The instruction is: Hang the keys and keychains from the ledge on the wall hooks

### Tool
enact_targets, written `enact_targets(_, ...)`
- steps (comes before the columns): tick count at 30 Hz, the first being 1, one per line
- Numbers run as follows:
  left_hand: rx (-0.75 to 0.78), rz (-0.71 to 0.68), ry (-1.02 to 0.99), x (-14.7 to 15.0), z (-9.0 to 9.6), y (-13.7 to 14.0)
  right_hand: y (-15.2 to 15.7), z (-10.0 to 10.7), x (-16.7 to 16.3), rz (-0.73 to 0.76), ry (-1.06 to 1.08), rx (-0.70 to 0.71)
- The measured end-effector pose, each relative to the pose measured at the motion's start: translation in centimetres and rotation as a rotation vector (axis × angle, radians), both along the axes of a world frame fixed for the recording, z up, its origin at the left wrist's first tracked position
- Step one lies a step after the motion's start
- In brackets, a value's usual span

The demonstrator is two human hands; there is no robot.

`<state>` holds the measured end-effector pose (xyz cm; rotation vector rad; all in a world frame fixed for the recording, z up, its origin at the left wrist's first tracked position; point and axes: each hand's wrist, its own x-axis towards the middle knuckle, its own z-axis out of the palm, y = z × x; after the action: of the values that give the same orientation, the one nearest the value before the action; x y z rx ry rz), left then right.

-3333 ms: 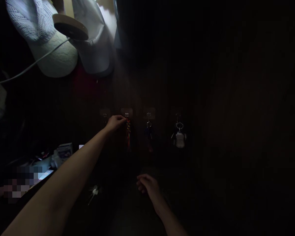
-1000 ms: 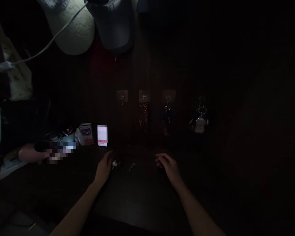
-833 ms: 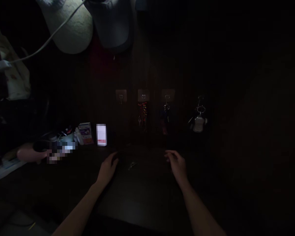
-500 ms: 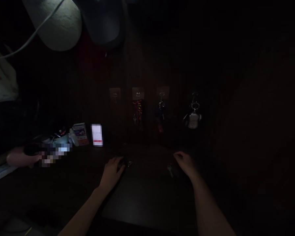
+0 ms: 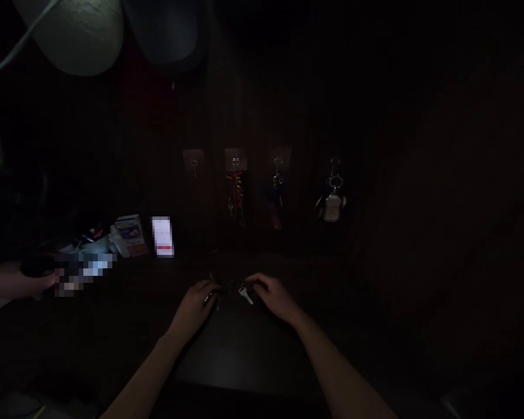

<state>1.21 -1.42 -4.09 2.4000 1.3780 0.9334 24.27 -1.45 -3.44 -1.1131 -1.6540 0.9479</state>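
Observation:
My right hand (image 5: 273, 295) is closed, its thumb and fingertips pinching at the head of a silver key (image 5: 246, 294). The key's blade slants down to the right over the dark tabletop (image 5: 236, 355). Just across from it, my left hand (image 5: 195, 302) is curled round a small bunch of keys (image 5: 219, 297). Metal bits of that bunch stick out past the fingers; the rest is dark and partly covered. A narrow gap separates the two hands.
On the wall behind, hooks hold a beaded key bunch (image 5: 238, 189), another key bunch (image 5: 278, 192) and a ring with a pale fob (image 5: 333, 206). One bare hook (image 5: 194, 164) is at left. A lit phone (image 5: 162, 237), boxes (image 5: 131, 234) and a pink rounded object (image 5: 15, 279) stand left.
My right hand has moved left with the silver key, close to my left hand. The left hand stays near its place, with the keys in it shifted. The view has turned slightly right.

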Motion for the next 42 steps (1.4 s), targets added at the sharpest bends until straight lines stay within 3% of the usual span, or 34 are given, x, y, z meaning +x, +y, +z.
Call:
enact_targets(10, -0.024, -0.063, -0.006, -0.4, 0.1, -0.6, -0.2, -0.5, -0.1, -0.007, -0.247, 0.202)
enact_targets(14, -0.037, 0.099, -0.143, -0.8, 0.1, -0.4, 0.1, -0.9, -0.1, -0.022, -0.324, 0.292)
enact_targets(19, -0.110, 0.354, -0.388, -2.0, 0.5, 0.0, 0.6, -1.4, 0.3, -0.134, -0.370, 0.298)
enact_targets(27, -0.208, 0.423, -0.804, -5.2, 1.1, 3.0, 1.0, -1.7, 0.3, -0.177, -0.361, 0.335)
enact_targets(34, -0.165, 0.513, -0.523, -7.1, 2.3, 7.7, 1.3, -1.6, 0.4, -0.236, -0.393, 0.363)
enact_targets(42, -0.170, 0.363, -0.230, -3.6, 2.4, 11.2, 1.4, -1.7, 0.6, -0.260, -0.409, 0.328)
